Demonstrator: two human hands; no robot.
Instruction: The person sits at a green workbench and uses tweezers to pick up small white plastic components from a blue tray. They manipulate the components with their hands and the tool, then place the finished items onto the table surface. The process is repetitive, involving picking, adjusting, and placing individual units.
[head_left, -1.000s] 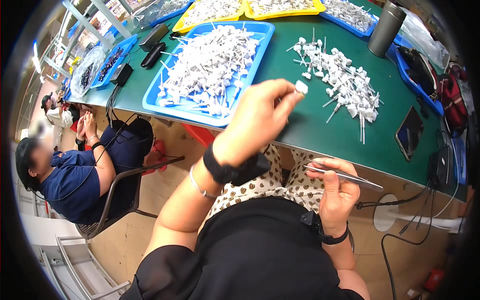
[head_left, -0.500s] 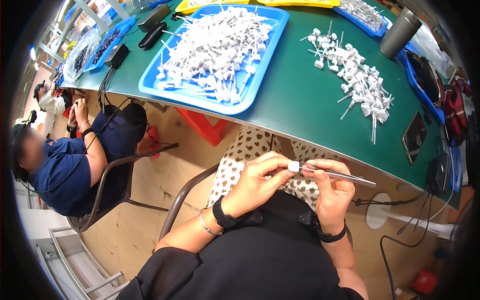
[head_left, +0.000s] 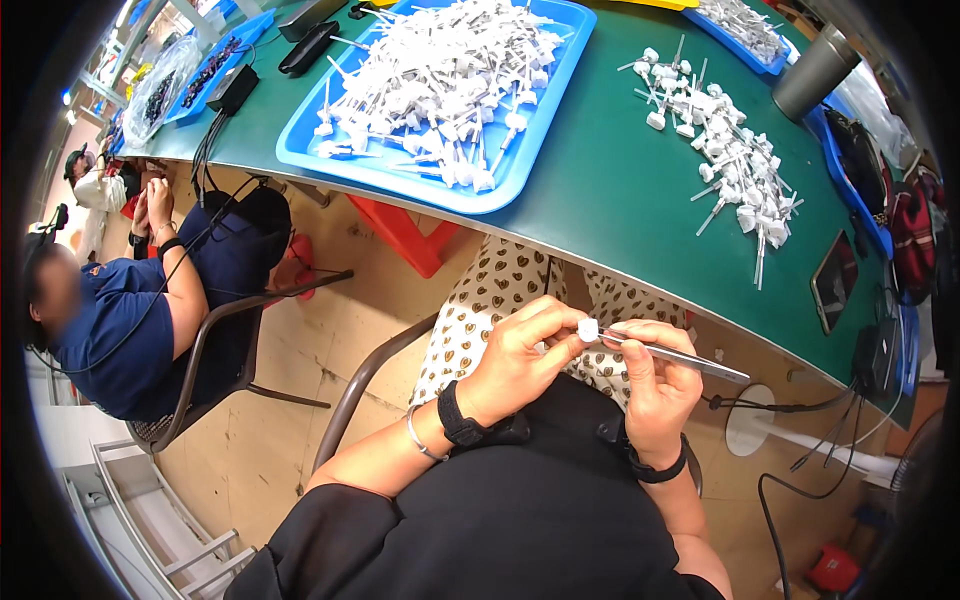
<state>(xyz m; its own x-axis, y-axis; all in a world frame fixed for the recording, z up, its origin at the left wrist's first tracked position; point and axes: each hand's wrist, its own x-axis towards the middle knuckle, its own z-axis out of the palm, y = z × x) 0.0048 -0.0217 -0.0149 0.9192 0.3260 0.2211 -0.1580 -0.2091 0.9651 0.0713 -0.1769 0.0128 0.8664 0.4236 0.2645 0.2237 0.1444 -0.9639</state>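
Observation:
Over my lap, just off the table's near edge, my left hand (head_left: 522, 352) pinches a small white plastic part (head_left: 588, 330) between thumb and fingertips. My right hand (head_left: 660, 388) is closed on metal tweezers (head_left: 700, 363), whose tips meet the right side of that part. The tweezers' back end sticks out to the right past my fingers. Thin-stemmed white parts (head_left: 450, 90) are heaped in a blue tray (head_left: 478, 203) on the table. A loose pile of similar parts (head_left: 735, 165) lies on the green tabletop (head_left: 610, 170) to the right of the tray.
A phone (head_left: 834, 281) and a metal cylinder (head_left: 816, 72) are at the table's right. Black cables (head_left: 845, 430) hang below it. A co-worker (head_left: 130, 325) sits at left beside a metal-armed chair (head_left: 215, 350). A red stool (head_left: 405, 235) stands under the table.
The whole view has shifted slightly, moving the tray and table up. The white part has turned a little in my left fingers; both hands keep their holds.

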